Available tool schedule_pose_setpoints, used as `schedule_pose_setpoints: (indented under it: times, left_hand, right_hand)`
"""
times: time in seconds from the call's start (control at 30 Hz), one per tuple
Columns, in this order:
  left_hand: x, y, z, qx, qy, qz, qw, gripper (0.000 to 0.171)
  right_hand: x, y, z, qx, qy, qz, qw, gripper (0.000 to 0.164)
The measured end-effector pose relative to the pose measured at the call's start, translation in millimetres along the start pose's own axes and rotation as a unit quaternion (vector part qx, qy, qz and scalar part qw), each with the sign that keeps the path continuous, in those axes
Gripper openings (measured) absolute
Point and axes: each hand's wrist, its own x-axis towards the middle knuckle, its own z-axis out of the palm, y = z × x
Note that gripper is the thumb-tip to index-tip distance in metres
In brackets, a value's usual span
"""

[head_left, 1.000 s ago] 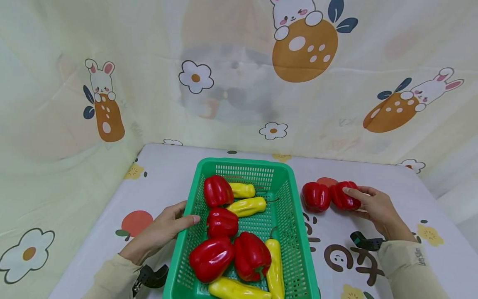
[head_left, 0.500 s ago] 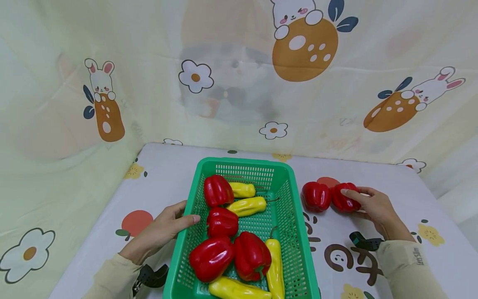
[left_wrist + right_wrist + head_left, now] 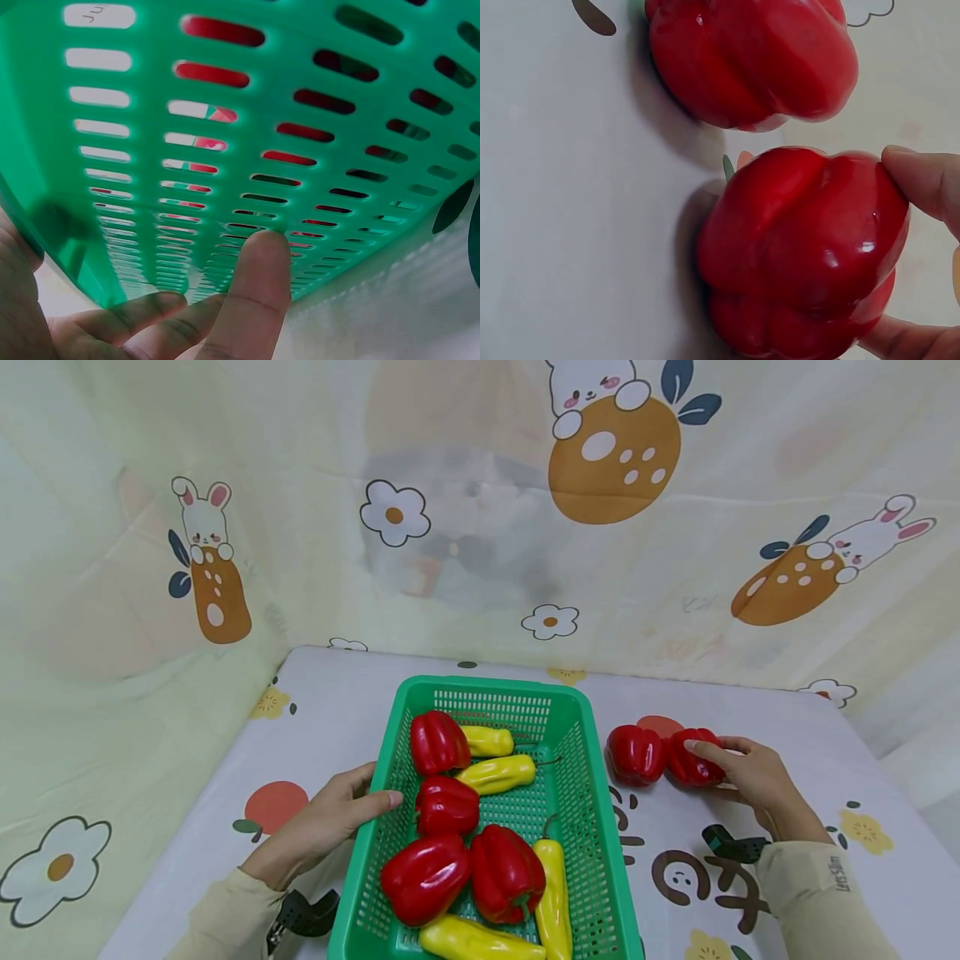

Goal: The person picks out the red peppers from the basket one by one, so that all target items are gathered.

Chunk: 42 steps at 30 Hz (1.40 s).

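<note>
My left hand (image 3: 339, 808) holds the left side of a green plastic basket (image 3: 609, 852), thumb over the rim. In the left wrist view the fingers (image 3: 259, 292) lie against its slotted outer wall. To the right of the basket, my right hand (image 3: 753, 777) grips a red bell pepper (image 3: 692, 758) between thumb and fingers. The right wrist view shows this pepper low over the white cloth, thumb (image 3: 922, 176) on its upper side and fingers partly hidden behind it. Another red bell pepper (image 3: 635, 755) sits just to its left, between it and the basket.
Inside the basket lie several red bell peppers (image 3: 425, 877) and several long yellow peppers (image 3: 553, 893). The table has a white printed cloth (image 3: 330, 710). A patterned curtain (image 3: 465, 610) hangs along the back and left sides.
The pepper in my right hand has come down slightly and a little nearer to me. My left hand and the basket have stayed put.
</note>
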Motion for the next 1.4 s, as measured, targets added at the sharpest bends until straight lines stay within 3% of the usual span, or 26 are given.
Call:
schedule_pose_setpoints:
  times: [0.9,1.2,1.4]
  left_hand:
    - [-0.4,-0.3,-0.8,-0.008,-0.006,-0.002,1.0000,0.064]
    - [0.1,-0.6,-1.7,0.001,-0.005,-0.002,1.0000,0.062]
    - [0.3,-0.9,-1.4,0.003,-0.004,-0.003,1.0000,0.063]
  right_hand:
    - [-3,-1,-1,-0.018,-0.007,-0.014,1.000,0.104]
    - [-16,-16,-4,-0.010,0.048,-0.011,0.999,0.106]
    - [-31,-38,2,0.007,0.092,-0.049,0.994,0.103]
